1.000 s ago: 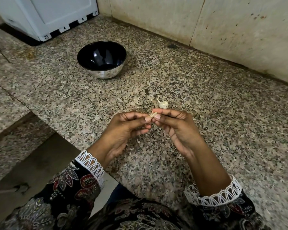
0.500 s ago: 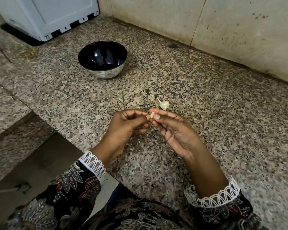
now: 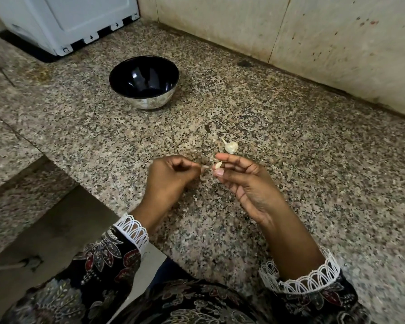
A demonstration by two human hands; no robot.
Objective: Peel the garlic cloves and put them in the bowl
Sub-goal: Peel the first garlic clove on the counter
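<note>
Parted now, my hands: left hand pinches a strip of skin pulled clear; right hand pinches the clove, nearly bare. Bowl stands well apart; another clove waits.

Two garlic cloves, one bowl

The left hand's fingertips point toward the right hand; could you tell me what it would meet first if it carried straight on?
Most likely the garlic clove pinched by the right hand. The left hand pinches a peel strip, with only a small gap between; relative height is unclear.
</note>
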